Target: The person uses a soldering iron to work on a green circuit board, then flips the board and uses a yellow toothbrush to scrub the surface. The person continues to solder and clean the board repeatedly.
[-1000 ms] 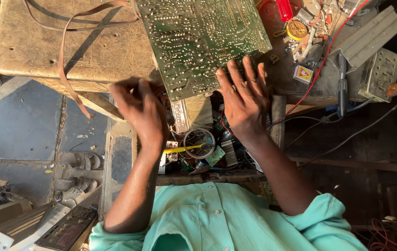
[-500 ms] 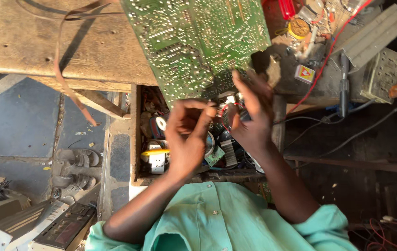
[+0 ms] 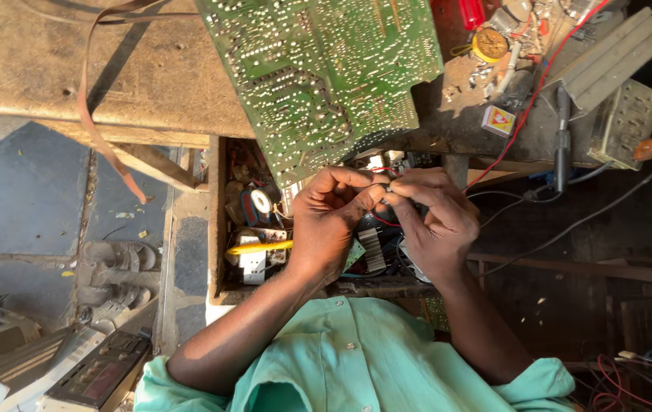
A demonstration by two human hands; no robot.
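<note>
Setting: a cluttered repair bench, its worn wooden tabletop (image 3: 112,69) sunlit at upper left, above a blue-grey floor strewn with old equipment casings.

Left hand (image 3: 330,221): curled, thumb and forefinger pinched together; the fingertips (image 3: 376,194) meet those of the other hand.

Right hand (image 3: 437,221): likewise curled, its fingertips (image 3: 393,191) pressed against the left's.

Held item: a very small part, perhaps with a thin red wire (image 3: 383,221) looping just below the fingers; it is too small to make out, and which hand bears its weight cannot be told.

Above the fingers: a large green printed circuit board (image 3: 326,69), solder side up, tilted over the bench edge, its lower corner just above the knuckles.

Below and left of the fingers: an open wooden drawer (image 3: 215,229) packed with electronic scraps, among them a yellow-handled tool (image 3: 257,247) and a white ring-shaped part (image 3: 262,201).

Right of the fingers: a dark soldering iron (image 3: 561,145) hanging off the bench, with red and black leads trailing down.

Far upper right: a small yellow round component (image 3: 489,44) and a pale metal chassis (image 3: 624,114).

Foreground: the person's mint-green shirt (image 3: 356,358).
</note>
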